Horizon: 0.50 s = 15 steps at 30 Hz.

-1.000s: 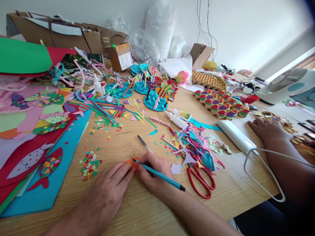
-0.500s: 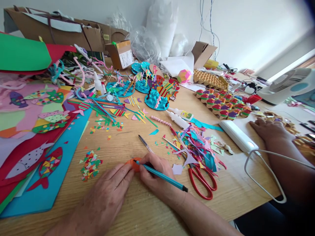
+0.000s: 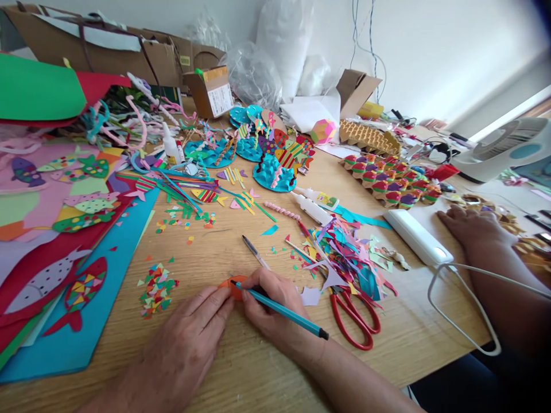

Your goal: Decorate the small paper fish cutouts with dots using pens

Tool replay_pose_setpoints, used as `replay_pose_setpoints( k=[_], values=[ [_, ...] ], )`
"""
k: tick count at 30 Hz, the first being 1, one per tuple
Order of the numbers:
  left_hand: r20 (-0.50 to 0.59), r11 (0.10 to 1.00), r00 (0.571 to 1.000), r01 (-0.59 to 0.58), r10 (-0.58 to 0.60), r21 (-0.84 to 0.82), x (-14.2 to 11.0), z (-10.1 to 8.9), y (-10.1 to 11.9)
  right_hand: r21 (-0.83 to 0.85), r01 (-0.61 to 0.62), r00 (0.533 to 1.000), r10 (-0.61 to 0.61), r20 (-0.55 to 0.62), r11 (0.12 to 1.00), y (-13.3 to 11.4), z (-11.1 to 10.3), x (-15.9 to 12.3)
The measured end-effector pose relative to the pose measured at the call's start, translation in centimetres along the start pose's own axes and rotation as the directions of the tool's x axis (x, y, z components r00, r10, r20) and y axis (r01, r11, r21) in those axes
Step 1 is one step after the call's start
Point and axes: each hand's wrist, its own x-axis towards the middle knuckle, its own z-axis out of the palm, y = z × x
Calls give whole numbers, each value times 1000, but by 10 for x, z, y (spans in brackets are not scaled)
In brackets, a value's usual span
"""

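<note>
My right hand (image 3: 269,307) is closed around a teal pen (image 3: 284,311), its tip resting on a small orange paper piece (image 3: 230,285) on the wooden table (image 3: 241,367). My left hand (image 3: 189,338) lies flat with fingers stretched out, fingertips pressing the left edge of that orange piece. Most of the orange piece is hidden under both hands. Red-handled scissors (image 3: 353,318) lie just right of my right hand, beside a heap of coloured paper scraps (image 3: 344,258).
Another person's hand (image 3: 469,226) rests at the right by a white power bank (image 3: 415,235) and its cable. Coloured card sheets with paper fish (image 3: 55,241) cover the left. Confetti pile (image 3: 157,287), glue bottles (image 3: 312,209), painted egg carton (image 3: 387,180), a fan (image 3: 503,146) and cardboard boxes stand behind.
My hands hold their places on the orange piece; the pen tip has shifted only slightly. The view has tilted a little.
</note>
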Motion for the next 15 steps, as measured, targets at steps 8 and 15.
replay_pose_setpoints(
  k=[8, 15],
  values=[
    [9, 1000, 1000, 2, -2, 8, -2, 1, 0, 2, -1, 1000, 1, 13, 1000, 0, 0, -1],
    [18, 994, 998, -66, 64, 86, 3, -6, 1, -2, 9, 1000, -9, 17, 1000, 0, 0, -1]
  ],
)
